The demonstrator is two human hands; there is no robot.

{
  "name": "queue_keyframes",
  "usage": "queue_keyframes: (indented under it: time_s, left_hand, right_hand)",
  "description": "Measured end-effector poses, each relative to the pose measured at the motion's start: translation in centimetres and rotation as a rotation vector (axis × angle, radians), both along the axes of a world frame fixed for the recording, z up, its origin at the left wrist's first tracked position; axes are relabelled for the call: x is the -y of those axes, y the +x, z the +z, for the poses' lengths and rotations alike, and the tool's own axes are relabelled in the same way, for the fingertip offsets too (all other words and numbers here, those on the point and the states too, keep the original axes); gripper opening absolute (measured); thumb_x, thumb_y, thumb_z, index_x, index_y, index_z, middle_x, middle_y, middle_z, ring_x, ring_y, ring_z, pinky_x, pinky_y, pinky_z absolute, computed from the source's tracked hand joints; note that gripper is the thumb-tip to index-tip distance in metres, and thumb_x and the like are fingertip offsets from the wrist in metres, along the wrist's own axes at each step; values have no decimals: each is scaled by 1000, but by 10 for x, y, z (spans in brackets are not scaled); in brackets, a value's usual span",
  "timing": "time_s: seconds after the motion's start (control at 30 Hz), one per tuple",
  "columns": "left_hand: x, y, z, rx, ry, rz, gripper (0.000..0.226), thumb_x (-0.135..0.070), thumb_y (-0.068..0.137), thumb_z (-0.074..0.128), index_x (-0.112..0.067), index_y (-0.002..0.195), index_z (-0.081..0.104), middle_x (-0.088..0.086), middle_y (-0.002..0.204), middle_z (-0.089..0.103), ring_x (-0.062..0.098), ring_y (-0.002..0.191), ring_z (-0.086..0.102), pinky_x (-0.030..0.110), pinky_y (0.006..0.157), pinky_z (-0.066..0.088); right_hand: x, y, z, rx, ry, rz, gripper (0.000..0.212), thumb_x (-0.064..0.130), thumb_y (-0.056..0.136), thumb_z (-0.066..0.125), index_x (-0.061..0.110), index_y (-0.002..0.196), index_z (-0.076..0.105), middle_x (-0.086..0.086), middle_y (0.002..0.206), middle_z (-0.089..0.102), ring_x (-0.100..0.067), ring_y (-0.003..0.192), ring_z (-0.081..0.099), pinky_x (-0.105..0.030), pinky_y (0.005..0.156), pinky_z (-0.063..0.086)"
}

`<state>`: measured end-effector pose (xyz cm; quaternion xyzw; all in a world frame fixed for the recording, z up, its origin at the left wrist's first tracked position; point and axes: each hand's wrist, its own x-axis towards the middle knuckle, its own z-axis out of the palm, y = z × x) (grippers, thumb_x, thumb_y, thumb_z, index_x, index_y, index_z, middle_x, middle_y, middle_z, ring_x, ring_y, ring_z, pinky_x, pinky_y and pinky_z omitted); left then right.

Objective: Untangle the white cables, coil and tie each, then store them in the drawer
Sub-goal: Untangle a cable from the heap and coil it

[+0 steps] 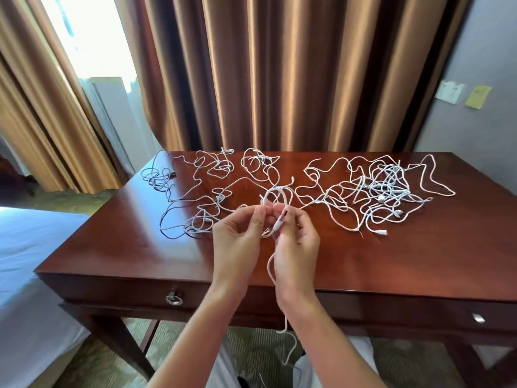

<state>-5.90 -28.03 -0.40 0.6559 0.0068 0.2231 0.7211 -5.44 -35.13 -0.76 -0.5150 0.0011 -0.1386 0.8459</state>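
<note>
Nearest, at six o'clock: loose tail of the held cable hanging below the desk edge, long axis running six to twelve. Just above: left hand and right hand side by side, each pinching the small coil, loop standing toward twelve; right hand nearer the tail. Farther: closed drawer at seven. Farthest: tangled cables at two, smaller snarl at ten.
</note>
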Motion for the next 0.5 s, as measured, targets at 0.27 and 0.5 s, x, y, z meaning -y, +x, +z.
queue_keyframes:
  time_s: [0.27, 0.5]
  left_hand:
    - [-9, -13, 3, 192, 766, 55, 11, -24, 91, 72, -23, 86, 81, -7, 79, 52, 10, 73, 53, 13, 64, 37]
    - [-30, -7, 27, 28, 531, -156, 35, -46, 86, 72, -25, 111, 61, -1, 79, 64, 21, 63, 68, 32, 55, 55]
  right_hand:
    - [9, 16, 2, 27, -178, -145, 42, 27, 109, 43, 16, 69, 50, 6, 65, 59, -4, 60, 63, -29, 62, 51]
    - [26, 19, 2, 207, -601, 78, 46, 37, 106, 49, 16, 70, 69, 5, 64, 71, -12, 58, 68, -38, 59, 57]
